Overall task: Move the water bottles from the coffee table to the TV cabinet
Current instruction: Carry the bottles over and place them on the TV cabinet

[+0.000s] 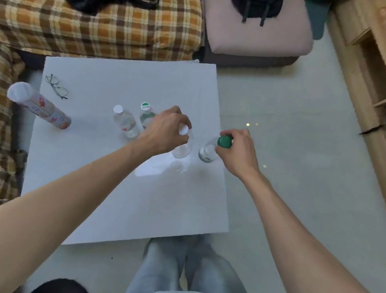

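Head view: a white coffee table (107,184) stands on a pale floor, and everything else is placed from it. Beyond its far edge runs a sofa under an orange-and-brown plaid cover (93,20) with dark clothing heaped on it; a pink ottoman (257,31) carrying a black backpack sits past the table's far right corner. The wooden TV cabinet (375,80) runs along the right, well apart from the table. On the table's left side a printed cylindrical can (39,106) stands near a pair of glasses (56,86).

Four water bottles stand upright near the table's right half. Two are untouched: a white-capped bottle (125,123) and, just beside it, a bottle with a green-and-white cap (146,115). The left hand (164,132) has its fingers curled round the neck of a third clear bottle (183,148), whose white cap shows under the fingers. The right hand (239,148) pinches the green cap of the fourth bottle (208,152) near the table's right edge. Both gripped bottles appear to stand on the tabletop, close beside each other.
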The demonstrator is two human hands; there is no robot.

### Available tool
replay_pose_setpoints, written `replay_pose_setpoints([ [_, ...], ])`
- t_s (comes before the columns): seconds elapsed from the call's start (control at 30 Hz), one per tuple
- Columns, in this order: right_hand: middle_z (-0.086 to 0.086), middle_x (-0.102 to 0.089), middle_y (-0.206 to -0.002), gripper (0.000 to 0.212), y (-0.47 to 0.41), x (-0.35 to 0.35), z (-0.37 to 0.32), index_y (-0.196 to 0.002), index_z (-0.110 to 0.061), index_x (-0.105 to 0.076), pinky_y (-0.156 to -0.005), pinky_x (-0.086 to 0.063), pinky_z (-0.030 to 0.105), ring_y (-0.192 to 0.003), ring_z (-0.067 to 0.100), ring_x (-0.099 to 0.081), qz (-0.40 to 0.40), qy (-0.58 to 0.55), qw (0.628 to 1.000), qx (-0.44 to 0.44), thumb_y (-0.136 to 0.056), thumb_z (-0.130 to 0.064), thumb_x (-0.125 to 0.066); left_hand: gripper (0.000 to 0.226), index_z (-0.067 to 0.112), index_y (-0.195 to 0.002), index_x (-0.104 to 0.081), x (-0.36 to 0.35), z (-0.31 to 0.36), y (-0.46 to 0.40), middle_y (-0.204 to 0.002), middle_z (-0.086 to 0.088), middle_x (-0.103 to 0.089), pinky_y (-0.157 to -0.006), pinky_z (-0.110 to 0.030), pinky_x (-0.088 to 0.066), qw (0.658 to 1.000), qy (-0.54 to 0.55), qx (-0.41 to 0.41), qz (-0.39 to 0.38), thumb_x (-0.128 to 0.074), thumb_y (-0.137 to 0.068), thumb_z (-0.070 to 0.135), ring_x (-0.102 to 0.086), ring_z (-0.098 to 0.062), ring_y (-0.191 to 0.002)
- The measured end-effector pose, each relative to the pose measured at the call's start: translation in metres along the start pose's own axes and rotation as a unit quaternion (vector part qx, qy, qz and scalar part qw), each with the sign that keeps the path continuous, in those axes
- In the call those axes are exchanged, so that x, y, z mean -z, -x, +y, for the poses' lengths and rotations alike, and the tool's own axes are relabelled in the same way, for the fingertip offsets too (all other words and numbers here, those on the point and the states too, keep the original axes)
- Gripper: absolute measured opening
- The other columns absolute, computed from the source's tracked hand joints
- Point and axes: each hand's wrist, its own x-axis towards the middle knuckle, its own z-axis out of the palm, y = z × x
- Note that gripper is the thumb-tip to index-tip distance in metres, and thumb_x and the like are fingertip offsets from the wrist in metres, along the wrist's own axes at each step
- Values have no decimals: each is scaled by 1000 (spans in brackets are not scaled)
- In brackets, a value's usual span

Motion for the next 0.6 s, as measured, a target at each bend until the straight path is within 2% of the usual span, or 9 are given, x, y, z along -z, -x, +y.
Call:
replay_pose_setpoints([
  [0.1,3,-51,-115,34,27,37,17,-111,-20,-66,-76,-33,17,-96,19,-56,45,-27,999,-12,-78,-11,-64,26,19,-106,-71,-1,43,-4,-101,-6,-59,-72,-28,-39,998,-10,-65,-5,-69,-80,23,-57,-23,-83],
  [0.2,0,-50,-113,36,61,72,41,-109,-21,-66,-77,-36,17,-91,14,-54,83,-58,994,-28,-76,-8,-62,23,26,-105,-70,-8,92,0,-97,0,-54,-72,-25,-36,992,-18,-123,-7,-69,-82,27,-50,-15,-78],
  [0.33,2,-50,-114,35,113,115,85,-109,-20,-67,-80,-41,21,-91,16,-55,140,-93,985,-47,-77,-6,-63,21,25,-101,-70,-28,166,17,-98,-1,-53,-71,-27,-41,981,-37,-184,-41,-70,-80,25,-55,-21,-81],
  [0.43,3,-49,-117,35,155,144,129,-110,-20,-65,-78,-42,23,-92,18,-55,163,-106,978,-70,-78,-7,-63,27,22,-104,-69,-54,225,39,-103,-4,-54,-76,-32,-46,970,-49,-229,-67,-74,-77,19,-56,-25,-86],
  [0.6,4,-48,-117,35,236,187,209,-108,-17,-65,-79,-38,18,-90,15,-52,193,-100,971,-101,-78,-1,-64,31,20,-108,-66,-111,323,76,-109,-8,-54,-73,-30,-41,952,-73,-288,-75,-73,-78,12,-58,-30,-92],
])
